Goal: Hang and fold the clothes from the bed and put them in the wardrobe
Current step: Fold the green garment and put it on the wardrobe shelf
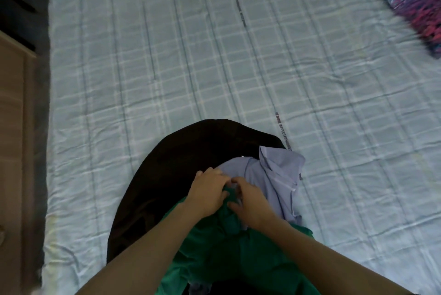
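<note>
A heap of clothes lies on the bed's near edge. A green garment (226, 254) is on top at the front. A crumpled light-blue shirt (274, 175) lies to its right, with its collar showing. A black garment (171, 170) spreads beneath both. My left hand (210, 192) and my right hand (250, 201) meet over the heap's middle, and both grip the top edge of the green garment with curled fingers. The bed (214, 56) wears a pale blue checked sheet.
A blue and pink patterned blanket (410, 1) lies at the bed's far right corner. A wooden cabinet or wardrobe side (14, 127) stands along the left, with a dark gap between it and the bed.
</note>
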